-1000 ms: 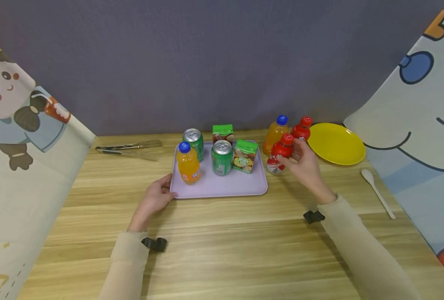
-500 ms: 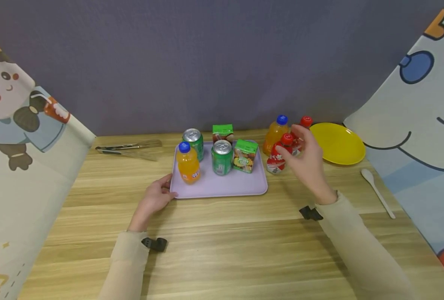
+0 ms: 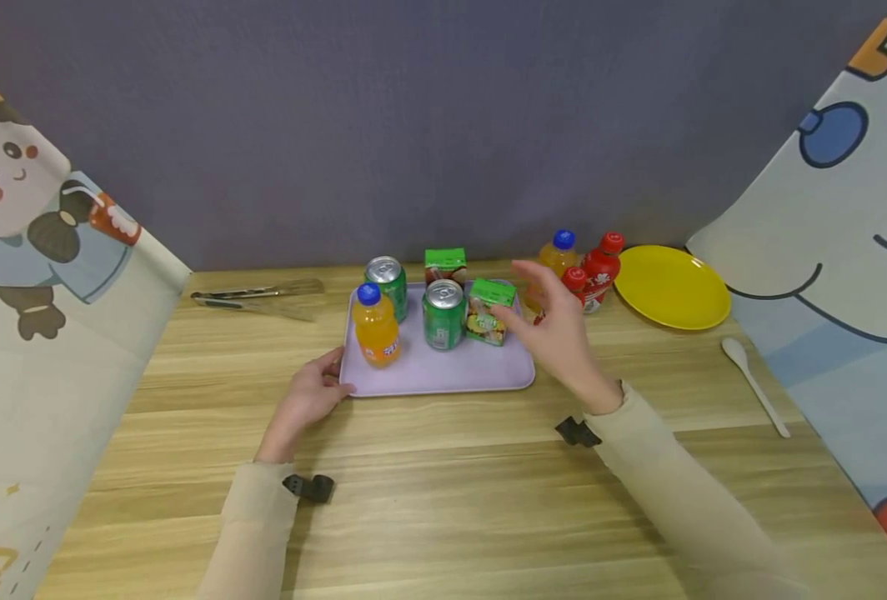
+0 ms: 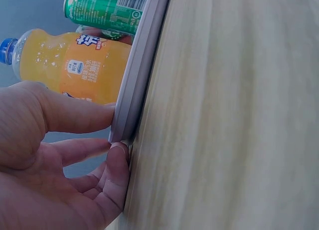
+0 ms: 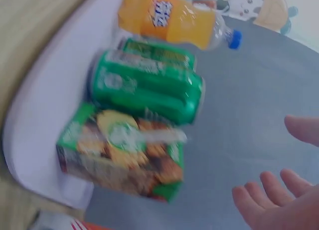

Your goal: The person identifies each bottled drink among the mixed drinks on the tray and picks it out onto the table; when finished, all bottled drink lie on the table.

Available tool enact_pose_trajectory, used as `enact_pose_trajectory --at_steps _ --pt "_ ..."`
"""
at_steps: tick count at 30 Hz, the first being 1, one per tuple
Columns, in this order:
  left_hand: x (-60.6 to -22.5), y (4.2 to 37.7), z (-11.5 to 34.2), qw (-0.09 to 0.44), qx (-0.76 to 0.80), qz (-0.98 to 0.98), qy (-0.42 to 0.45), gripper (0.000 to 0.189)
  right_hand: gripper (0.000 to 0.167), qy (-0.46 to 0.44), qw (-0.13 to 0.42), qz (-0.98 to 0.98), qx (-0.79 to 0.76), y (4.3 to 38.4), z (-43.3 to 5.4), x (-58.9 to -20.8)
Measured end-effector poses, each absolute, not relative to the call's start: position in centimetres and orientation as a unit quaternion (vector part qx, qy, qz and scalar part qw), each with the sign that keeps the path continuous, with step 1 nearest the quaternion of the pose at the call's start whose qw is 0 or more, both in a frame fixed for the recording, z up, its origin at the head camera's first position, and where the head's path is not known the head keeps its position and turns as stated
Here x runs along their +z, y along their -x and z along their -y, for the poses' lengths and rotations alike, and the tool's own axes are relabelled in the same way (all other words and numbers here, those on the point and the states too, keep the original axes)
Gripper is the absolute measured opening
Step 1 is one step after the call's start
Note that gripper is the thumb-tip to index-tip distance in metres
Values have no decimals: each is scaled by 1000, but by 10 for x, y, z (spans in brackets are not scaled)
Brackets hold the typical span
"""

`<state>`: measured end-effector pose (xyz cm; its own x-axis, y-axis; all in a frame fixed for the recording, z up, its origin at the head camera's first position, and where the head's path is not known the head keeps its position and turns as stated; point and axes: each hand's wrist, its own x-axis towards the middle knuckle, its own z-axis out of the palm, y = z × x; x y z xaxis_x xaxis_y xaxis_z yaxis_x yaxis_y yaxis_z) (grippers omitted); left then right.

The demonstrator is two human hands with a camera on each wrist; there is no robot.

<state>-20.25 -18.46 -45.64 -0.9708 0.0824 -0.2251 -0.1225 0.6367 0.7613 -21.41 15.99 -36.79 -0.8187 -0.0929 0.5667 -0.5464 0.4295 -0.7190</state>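
Observation:
My left hand (image 3: 314, 393) pinches the left front corner of a pale purple tray (image 3: 443, 379), thumb on the rim (image 4: 134, 85) and fingers at its underside. On the tray stand an orange soda bottle (image 3: 376, 329) with a blue cap, two green cans, the front can (image 3: 443, 317) and the rear can (image 3: 388, 283), and a green juice box (image 3: 486, 321). A second juice box (image 3: 445, 265) stands at the back. My right hand (image 3: 559, 337) is held above the tray's right end near the front juice box, fingers spread and holding nothing.
Right of the tray stand another orange soda bottle (image 3: 561, 252), partly hidden by my hand, and two red bottles, one at the back (image 3: 603, 271) and one in front (image 3: 574, 281). Further right lie a yellow plate (image 3: 672, 287) and a white spoon (image 3: 754, 387). Tongs (image 3: 259, 298) lie left.
My right hand has let go of the front red bottle and moved left towards the juice box on the tray. The left hand and the tray have not moved.

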Motion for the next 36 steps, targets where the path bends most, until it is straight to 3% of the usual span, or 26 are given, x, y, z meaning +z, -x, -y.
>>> enact_pose_trajectory --at_steps 11,18,26,36 --pt "-455 203 183 117 427 -897 7 69 46 -227 200 781 546 196 -123 -358" --pt "-455 203 182 120 426 -897 8 69 48 -240 178 788 539 198 -111 -367" --pt "-455 202 184 115 426 -897 8 69 54 -244 113 778 567 210 -92 -394" --pt "-457 202 185 111 423 -899 4 69 59 -254 91 786 557 217 -66 -414"
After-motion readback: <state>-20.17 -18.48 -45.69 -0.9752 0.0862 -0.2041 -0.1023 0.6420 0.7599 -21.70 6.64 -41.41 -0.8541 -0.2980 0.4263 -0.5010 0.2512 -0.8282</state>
